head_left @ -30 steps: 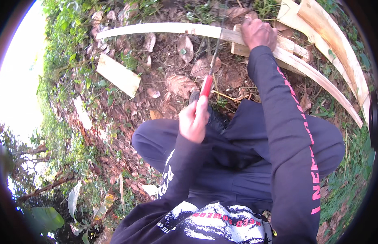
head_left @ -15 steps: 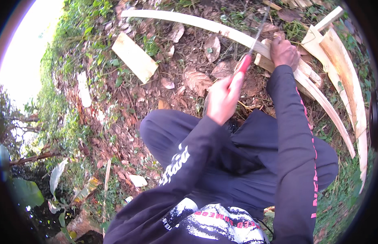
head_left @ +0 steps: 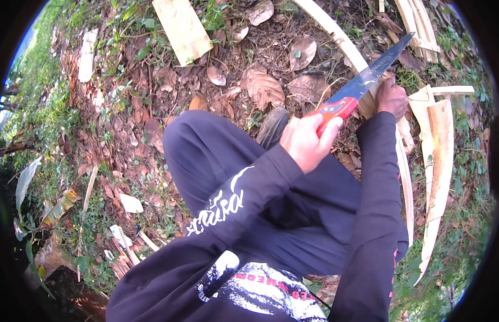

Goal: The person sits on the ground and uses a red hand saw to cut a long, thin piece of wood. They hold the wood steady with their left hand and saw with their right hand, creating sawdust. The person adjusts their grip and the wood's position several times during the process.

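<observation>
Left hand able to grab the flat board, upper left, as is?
Probably not: the left hand is closed round the red-handled saw. With that put down, the way to the flat board over the shoe and dry leaves looks open.

Here's the left arm [head_left: 236,196], slanting up across the lap, elbow bent, left grip [head_left: 308,144] wrapped closed, thumb [head_left: 331,131] pointing forward! Over now to the right arm [head_left: 375,177], reaching long and nearly straight, right grip [head_left: 392,101] bunched and curled in. Left knee [head_left: 186,131] folded, jutting outward.
</observation>
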Demonstrator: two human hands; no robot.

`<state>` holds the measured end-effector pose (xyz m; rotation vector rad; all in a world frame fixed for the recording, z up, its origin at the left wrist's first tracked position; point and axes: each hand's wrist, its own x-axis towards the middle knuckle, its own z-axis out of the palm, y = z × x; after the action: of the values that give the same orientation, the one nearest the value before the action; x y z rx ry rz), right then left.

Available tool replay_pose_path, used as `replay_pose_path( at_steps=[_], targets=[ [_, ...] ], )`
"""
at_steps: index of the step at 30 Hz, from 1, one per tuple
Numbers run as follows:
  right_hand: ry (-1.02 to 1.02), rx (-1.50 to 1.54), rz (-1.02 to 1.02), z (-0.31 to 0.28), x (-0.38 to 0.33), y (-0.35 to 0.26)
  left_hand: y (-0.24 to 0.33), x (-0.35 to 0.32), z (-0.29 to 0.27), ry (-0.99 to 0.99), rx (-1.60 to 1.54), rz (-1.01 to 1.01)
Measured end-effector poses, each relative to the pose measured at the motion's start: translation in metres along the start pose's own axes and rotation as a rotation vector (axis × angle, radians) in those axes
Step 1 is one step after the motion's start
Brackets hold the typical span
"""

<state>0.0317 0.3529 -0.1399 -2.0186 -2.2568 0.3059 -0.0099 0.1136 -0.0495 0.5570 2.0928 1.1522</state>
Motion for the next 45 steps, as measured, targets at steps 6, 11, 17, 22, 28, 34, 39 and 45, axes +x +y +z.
replay_pose_path(
  at_steps=[6,11,17,22,28,34,39,45],
  targets=[
    [0.01,0.001,0.007,-0.006,-0.001,0.002,-0.004,-0.04,-0.055,-0.101,-0.01,-0.061],
    [0.011,-0.013,-0.044,0.002,0.003,0.001,0.018,0.018,-0.025,-0.083,0.013,0.015],
    [-0.011,-0.001,0.009,-0.006,0.002,0.004,0.005,-0.008,-0.031,-0.051,0.011,0.087],
    [0.007,-0.037,-0.04,-0.004,-0.003,0.007,0.007,-0.019,-0.047,-0.118,-0.022,-0.055],
    [-0.058,-0.005,0.015,-0.006,0.002,-0.002,0.018,0.034,-0.011,-0.083,0.006,0.011],
    [-0.045,0.006,-0.001,-0.01,0.003,0.002,-0.004,-0.038,-0.051,-0.125,-0.125,-0.138],
    [-0.076,0.017,0.018,-0.002,-0.001,-0.005,0.035,0.056,0.004,-0.085,-0.006,-0.012],
    [-0.04,0.02,0.016,-0.01,0.003,0.003,0.001,-0.027,-0.044,-0.111,-0.129,-0.177]
  ],
)
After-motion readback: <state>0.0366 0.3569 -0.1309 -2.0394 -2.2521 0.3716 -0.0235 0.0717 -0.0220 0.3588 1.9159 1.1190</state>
